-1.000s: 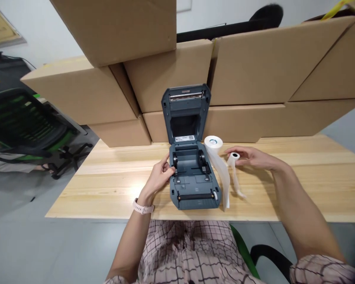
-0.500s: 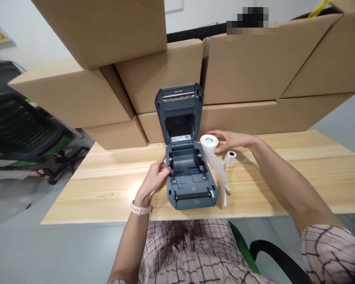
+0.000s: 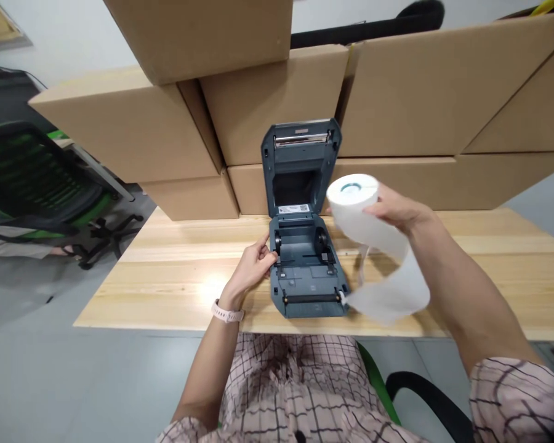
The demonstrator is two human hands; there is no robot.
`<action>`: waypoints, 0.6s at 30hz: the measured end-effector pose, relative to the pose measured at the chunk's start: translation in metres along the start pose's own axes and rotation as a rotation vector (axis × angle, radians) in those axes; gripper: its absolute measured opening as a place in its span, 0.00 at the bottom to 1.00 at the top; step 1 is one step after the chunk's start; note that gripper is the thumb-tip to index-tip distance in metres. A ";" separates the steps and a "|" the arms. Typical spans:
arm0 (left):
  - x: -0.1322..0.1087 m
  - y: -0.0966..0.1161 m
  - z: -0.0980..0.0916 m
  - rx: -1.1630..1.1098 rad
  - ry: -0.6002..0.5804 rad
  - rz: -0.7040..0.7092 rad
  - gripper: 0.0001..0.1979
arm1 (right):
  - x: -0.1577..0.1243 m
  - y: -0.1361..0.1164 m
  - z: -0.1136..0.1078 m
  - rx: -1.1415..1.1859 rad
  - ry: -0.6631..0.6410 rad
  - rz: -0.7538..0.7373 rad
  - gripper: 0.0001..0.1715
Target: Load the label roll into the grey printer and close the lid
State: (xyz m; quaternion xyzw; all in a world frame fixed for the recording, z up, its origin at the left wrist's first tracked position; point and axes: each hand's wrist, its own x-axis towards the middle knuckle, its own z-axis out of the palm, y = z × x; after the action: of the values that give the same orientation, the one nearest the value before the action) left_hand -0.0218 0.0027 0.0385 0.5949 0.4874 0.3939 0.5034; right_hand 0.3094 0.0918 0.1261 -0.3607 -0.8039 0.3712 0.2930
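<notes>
A dark grey label printer (image 3: 305, 280) stands on the wooden table with its lid (image 3: 301, 166) swung up and its roll bay exposed. My left hand (image 3: 253, 266) grips the printer's left side, thumb over the rim and fingers along the outer wall. In my right hand (image 3: 394, 206) is a white label roll (image 3: 353, 192), raised above the table just right of the lid. Its loose strip (image 3: 397, 289) curls down in a wide loop toward the printer's front right corner. Part of my right hand is hidden behind the roll.
Stacked cardboard boxes (image 3: 397, 98) line the back of the wooden table (image 3: 166, 277), close behind the printer lid. An office chair (image 3: 32, 178) is at the far left, with part of a person beside it. A black armrest (image 3: 429, 400) is at my right.
My right hand has taken hold of the label roll and lifted it off the table; its strip now swings out to the right. My left hand stays on the printer. The view has shifted slightly.
</notes>
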 end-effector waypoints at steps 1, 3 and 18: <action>0.000 0.000 0.000 0.010 -0.001 0.003 0.39 | 0.006 -0.013 0.008 -0.026 -0.059 -0.017 0.50; 0.000 0.000 -0.001 0.037 0.003 0.010 0.38 | 0.019 -0.037 0.027 -0.114 -0.219 -0.015 0.46; 0.002 -0.001 -0.002 0.102 -0.015 0.041 0.40 | 0.054 -0.043 0.097 -0.718 -0.525 0.074 0.39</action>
State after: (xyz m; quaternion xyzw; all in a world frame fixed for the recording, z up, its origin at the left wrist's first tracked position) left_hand -0.0240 0.0048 0.0378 0.6328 0.4908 0.3741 0.4677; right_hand 0.1913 0.0776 0.1187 -0.3617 -0.9155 0.1576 -0.0783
